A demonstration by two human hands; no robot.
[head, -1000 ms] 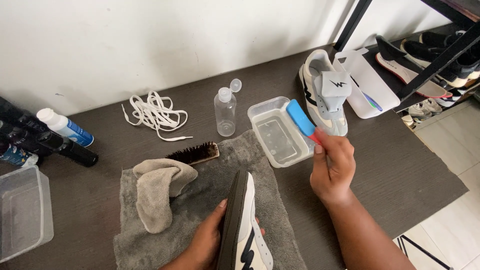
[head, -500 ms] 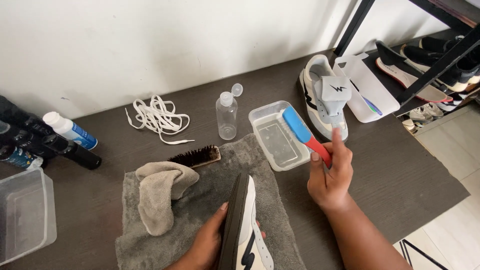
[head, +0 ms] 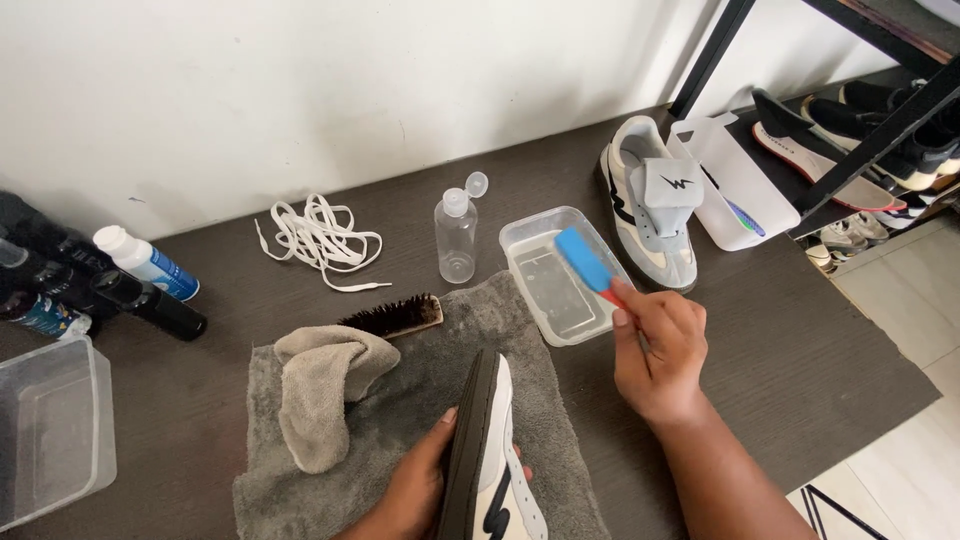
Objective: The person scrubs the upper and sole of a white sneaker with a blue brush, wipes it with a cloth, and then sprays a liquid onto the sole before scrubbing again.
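My left hand [head: 410, 480] grips a white sneaker [head: 490, 460] with a dark sole, held on edge over a grey towel [head: 400, 400]. My right hand [head: 655, 350] holds a small brush with a blue head and red handle [head: 585, 262], its head hanging over a clear plastic tub [head: 555, 275] of water. A second matching sneaker [head: 648, 205] lies flat beyond the tub, its grey tongue folded up.
A crumpled beige cloth [head: 320, 385] and a dark bristle brush [head: 395, 315] lie on the towel. White laces [head: 315, 238] and a clear open-capped bottle [head: 456, 235] sit behind. Dark bottles [head: 120, 290] and a clear box [head: 45, 430] stand left; a shoe rack [head: 860, 110] right.
My right hand has turned the blue brush and brought its head lower and nearer, over the water tub. The left hand and sneaker have stayed in place.
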